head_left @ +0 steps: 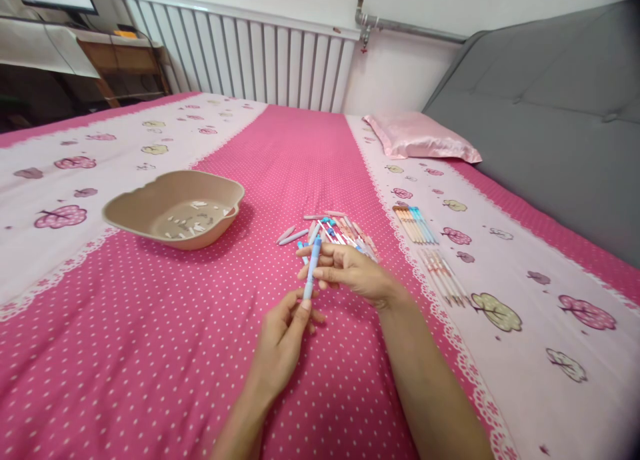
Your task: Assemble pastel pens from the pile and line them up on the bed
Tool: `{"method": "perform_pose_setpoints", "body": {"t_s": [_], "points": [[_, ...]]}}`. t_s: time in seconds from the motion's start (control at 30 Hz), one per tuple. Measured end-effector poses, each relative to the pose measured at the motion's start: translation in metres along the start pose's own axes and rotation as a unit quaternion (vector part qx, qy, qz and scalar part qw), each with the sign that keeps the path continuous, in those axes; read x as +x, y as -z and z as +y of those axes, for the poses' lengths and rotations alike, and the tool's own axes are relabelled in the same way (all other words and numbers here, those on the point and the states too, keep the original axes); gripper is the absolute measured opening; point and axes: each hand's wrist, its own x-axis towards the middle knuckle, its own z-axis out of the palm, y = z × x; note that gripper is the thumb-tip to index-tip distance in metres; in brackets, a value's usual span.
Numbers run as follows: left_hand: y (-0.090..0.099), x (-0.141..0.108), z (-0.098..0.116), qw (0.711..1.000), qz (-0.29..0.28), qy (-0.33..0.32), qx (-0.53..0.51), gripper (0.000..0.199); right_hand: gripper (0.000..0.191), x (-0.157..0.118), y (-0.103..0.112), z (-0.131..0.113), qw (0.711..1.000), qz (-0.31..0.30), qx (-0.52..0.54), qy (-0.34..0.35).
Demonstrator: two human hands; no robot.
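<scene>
A blue pen (313, 263) with a paler lower end is held upright and slightly tilted between both hands. My left hand (286, 333) pinches its lower end between thumb and fingers. Higher up the barrel, my right hand (350, 270) grips it from the right side. Just beyond my hands lies a loose pile of pen parts (345, 230) in pink, white, grey and blue, partly hidden by my right hand. To the right, a row of brown and blue pens (415, 225) lies side by side, and nearer me is a row of whitish pens (444, 277).
A beige basin (170, 210) with small white and grey bits inside stands at the left on the pink dotted bedspread (150, 340). A pink pillow (420, 135) rests by the grey headboard (545, 107). Behind the bed are a white radiator (250, 53) and a desk (120, 60).
</scene>
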Motion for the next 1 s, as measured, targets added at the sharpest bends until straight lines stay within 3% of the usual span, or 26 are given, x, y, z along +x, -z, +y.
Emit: {"method": "perform_pose_setpoints", "body": {"t_s": [0.47,0.73,1.0], "points": [[-0.0004,-0.0016,0.0027,1.000,-0.015,0.003,0.015,0.040,0.036,0.0027,0.0010,0.0040,0.999,0.040,0.003,-0.015],[-0.0020,0.0009,-0.0043,1.000,-0.012,-0.004,0.016,0.036,0.028,0.0043,0.0003,0.0060,0.996,0.072,-0.061,0.008],[-0.0020,-0.0002,0.0003,1.000,-0.024,-0.013,-0.008,0.029,0.036,0.0055,-0.0006,0.0092,0.996,0.060,-0.061,0.005]]}}
